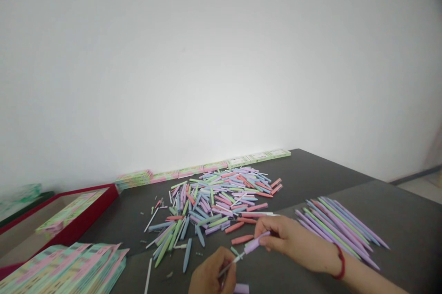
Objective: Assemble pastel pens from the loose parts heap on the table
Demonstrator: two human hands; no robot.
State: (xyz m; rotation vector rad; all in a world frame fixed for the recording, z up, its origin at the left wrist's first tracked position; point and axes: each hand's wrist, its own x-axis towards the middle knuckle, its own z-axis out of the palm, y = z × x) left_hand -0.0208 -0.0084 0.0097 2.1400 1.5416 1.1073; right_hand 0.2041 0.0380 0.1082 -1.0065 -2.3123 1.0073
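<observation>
Low in the view, my left hand (214, 272) is closed, pinching a thin whitish pen refill (228, 267) that slants up to the right. My right hand (285, 240) has thumb and fingers closed on a short purple pen part (254, 245); a red band circles that wrist. The refill's upper end meets the purple part; whether it sits inside cannot be made out. Another purple piece (241, 289) lies by my left hand, partly cut off by the frame edge. Just beyond both hands spreads a heap of pastel pen parts (221, 204) in purple, blue, green and coral.
On the right lies a row of long pastel pens (340, 227). Printed packets (69, 268) fan out at the lower left, beside a red-edged box (93, 213). Flat printed boxes (214, 166) line the wall at the back of the dark table (321, 174).
</observation>
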